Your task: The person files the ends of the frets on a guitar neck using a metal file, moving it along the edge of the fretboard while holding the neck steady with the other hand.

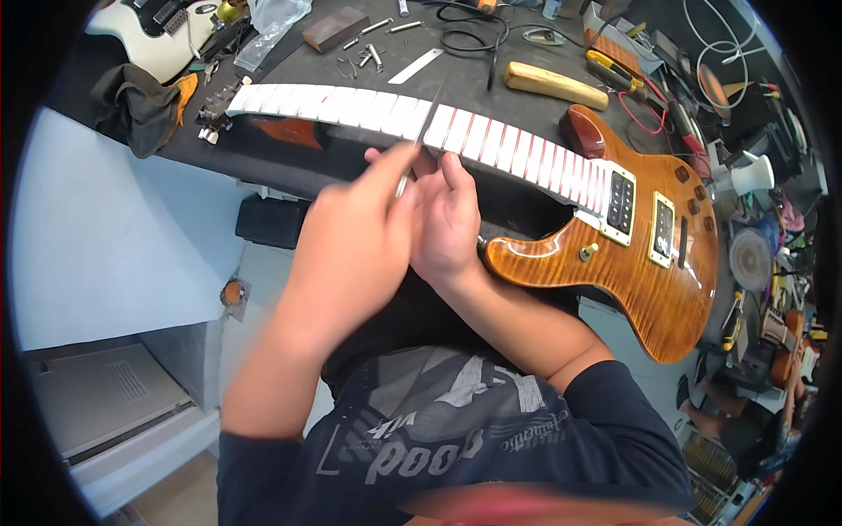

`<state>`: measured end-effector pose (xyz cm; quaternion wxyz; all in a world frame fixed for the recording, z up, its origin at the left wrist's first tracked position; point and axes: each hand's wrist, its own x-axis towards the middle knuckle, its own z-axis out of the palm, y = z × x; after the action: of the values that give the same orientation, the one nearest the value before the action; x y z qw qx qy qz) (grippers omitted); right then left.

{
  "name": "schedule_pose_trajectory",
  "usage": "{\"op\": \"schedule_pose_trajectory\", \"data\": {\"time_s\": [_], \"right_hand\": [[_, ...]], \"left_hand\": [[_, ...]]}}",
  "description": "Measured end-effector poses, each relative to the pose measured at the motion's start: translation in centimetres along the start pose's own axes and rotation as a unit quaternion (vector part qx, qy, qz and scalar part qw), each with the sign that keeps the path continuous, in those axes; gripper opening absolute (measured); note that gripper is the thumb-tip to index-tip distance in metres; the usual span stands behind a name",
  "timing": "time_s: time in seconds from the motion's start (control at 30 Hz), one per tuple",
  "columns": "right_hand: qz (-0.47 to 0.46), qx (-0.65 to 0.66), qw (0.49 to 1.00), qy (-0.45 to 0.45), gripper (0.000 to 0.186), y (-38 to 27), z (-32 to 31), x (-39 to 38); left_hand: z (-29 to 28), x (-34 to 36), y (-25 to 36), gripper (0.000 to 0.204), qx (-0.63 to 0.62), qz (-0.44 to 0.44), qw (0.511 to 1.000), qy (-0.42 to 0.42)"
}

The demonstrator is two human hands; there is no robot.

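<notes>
1. Shirt (386,408): lying nearest the camera, below both hands.
2. Left hand (355,237): gripping a slim, file-like tool (431,115), which is crossing the taped neck (351,103).
3. Right hand (445,215): cupping beside the neck's near edge; whether its grip is closing on anything, one cannot tell.
4. Guitar (649,289): lying along the worktop (469,74).
5. Step: seemingly filing; the next move is probably calling for level strokes.

Guitar body (645,285) right, headstock (217,112) left
</notes>
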<state>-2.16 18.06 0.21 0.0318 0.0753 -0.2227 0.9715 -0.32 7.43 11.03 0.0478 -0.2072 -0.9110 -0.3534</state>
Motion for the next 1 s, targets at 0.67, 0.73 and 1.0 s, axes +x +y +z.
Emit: {"op": "schedule_pose_trajectory", "data": {"time_s": [0.67, 0.73, 1.0], "right_hand": [[-0.019, 0.046, 0.998, -0.028, 0.054, -0.2, -0.2, 0.0], [0.000, 0.020, 0.999, -0.029, 0.057, -0.3, -0.1, 0.0], [-0.005, 0.008, 1.000, -0.013, 0.059, -0.2, -0.4, 0.1]], "left_hand": [[-1.3, -3.2, 0.3, 0.045, -0.044, -0.018, 0.999, -0.027], [-0.4, 1.0, 0.1, 0.044, -0.029, -0.003, 0.999, -0.018], [-1.4, -6.4, -0.7, 0.051, -0.042, -0.013, 0.998, -0.039]]}}
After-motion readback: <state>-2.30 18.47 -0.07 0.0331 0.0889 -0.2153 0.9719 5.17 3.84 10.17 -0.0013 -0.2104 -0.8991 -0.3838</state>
